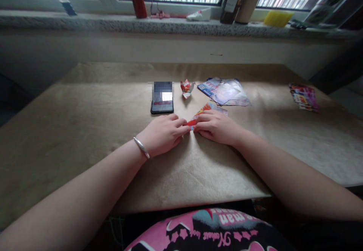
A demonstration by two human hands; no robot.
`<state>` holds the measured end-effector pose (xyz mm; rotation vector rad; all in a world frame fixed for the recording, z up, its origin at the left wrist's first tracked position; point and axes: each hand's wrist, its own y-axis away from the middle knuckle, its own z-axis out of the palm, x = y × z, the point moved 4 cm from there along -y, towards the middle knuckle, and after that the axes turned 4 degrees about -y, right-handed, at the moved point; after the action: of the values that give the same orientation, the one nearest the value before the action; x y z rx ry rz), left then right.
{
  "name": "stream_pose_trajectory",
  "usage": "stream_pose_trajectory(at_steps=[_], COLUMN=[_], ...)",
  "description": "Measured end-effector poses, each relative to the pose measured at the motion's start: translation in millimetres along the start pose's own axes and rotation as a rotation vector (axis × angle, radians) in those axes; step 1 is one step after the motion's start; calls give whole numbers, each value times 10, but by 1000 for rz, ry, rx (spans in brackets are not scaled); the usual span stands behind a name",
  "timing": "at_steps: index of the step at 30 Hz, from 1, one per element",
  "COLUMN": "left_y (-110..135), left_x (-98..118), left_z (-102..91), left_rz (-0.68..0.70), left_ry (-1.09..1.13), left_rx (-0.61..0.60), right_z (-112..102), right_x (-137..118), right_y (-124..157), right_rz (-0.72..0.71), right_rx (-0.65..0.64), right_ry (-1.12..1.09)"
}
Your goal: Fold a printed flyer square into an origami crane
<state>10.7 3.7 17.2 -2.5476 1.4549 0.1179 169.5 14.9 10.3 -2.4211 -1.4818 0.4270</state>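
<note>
A folded sheet of colourful printed paper, red and orange, lies on the table between my hands, partly hidden under my fingers. My left hand, with a silver bangle at the wrist, pinches its near left end. Over its middle and near edge my right hand presses with bent fingers. The fingertips of both hands almost meet at a small red and blue corner. Just beyond sits a folded paper flower shape in red and white. To its left lies a phone, its screen partly blurred.
Printed sheets are stacked behind my right hand. A smaller pile of colourful paper lies at the table's right. Along the stone windowsill stand a red container, a dark box and a yellow object.
</note>
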Motion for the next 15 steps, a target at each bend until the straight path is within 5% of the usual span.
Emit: stream_pose_trajectory(at_steps=[15], left_y=[13], left_x=[-35], left_z=[30], left_rz=[-2], left_ry=[48], left_rx=[10], right_z=[-99], right_x=[56], right_y=[139], right_rz=[81], right_rx=[-94], right_ry=[24])
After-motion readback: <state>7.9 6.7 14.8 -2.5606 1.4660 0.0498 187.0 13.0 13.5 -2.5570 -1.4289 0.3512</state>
